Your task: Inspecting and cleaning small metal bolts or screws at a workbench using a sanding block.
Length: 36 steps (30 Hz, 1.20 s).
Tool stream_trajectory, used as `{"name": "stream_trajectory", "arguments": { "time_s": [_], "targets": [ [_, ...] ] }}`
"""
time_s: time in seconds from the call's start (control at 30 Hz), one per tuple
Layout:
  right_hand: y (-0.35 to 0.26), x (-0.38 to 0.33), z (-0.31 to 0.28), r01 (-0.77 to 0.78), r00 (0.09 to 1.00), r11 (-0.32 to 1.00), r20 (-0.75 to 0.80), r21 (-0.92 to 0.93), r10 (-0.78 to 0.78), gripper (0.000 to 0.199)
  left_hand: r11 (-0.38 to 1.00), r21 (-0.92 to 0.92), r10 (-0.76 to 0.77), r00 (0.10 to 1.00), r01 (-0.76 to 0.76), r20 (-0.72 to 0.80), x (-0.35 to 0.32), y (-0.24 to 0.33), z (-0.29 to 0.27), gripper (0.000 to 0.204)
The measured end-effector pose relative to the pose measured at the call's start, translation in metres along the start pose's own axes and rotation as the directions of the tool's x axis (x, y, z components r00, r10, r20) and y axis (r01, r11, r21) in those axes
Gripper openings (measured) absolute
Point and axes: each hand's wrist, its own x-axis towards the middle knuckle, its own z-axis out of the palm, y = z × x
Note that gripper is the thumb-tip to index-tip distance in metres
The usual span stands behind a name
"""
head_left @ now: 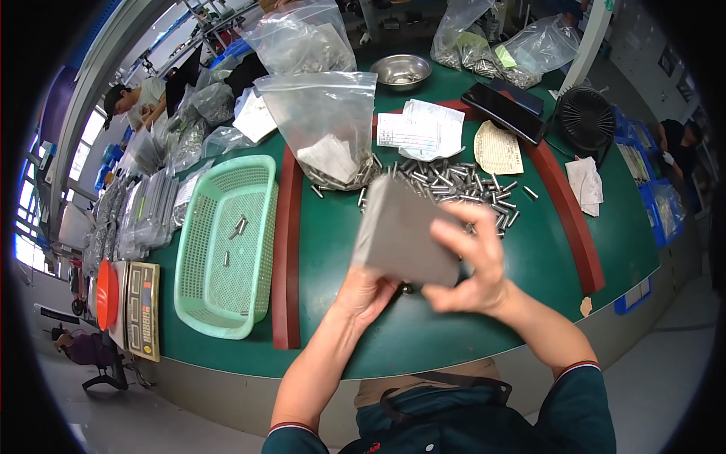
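Observation:
A grey, box-shaped block, smeared by motion, is tilted above the green table in front of me. My left hand grips its lower left edge, with most of the fingers hidden behind it. At the block's right side is my right hand, blurred, its fingers curved and apart; one finger overlaps the block's edge. Just under the block shows a small dark round piece, too small to name. Beyond the block spreads a pile of short metal pins, partly covered by it.
Red bars flank the work area. To the left stand a green basket with several pins and a scale. Farther back are a bag of parts, papers, a metal bowl, a phone and a black fan.

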Motion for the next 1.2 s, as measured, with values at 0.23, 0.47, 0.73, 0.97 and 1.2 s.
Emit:
{"name": "stream_trajectory", "arguments": {
  "time_s": [0.23,0.47,0.73,0.97,1.2],
  "targets": [
    [0.021,0.002,0.002,-0.130,0.988,0.981,-0.101,-0.142,0.116,0.064,0.985,-0.047,-0.137,0.918,0.166,0.372,0.007,0.006,-0.021,0.020],
    [0.013,0.011,0.002,-0.097,0.994,0.957,0.026,-0.275,0.108,0.063,0.983,0.094,-0.183,0.910,0.160,0.371,0.007,0.015,-0.024,0.021],
    [-0.009,0.006,0.001,0.101,0.981,0.987,0.177,-0.124,-0.078,0.063,1.000,0.018,0.003,0.994,-0.001,-0.112,-0.003,0.003,0.000,0.023],
    [-0.022,-0.002,0.012,0.062,0.994,0.996,0.094,-0.070,-0.055,0.059,0.999,0.032,-0.036,0.978,0.030,0.206,0.007,0.004,-0.035,0.032],
    [0.030,0.011,-0.013,-0.219,0.972,0.933,-0.147,-0.286,0.184,0.064,0.997,0.071,-0.006,0.953,-0.017,0.302,0.008,0.016,-0.016,0.021]
  ]
}}
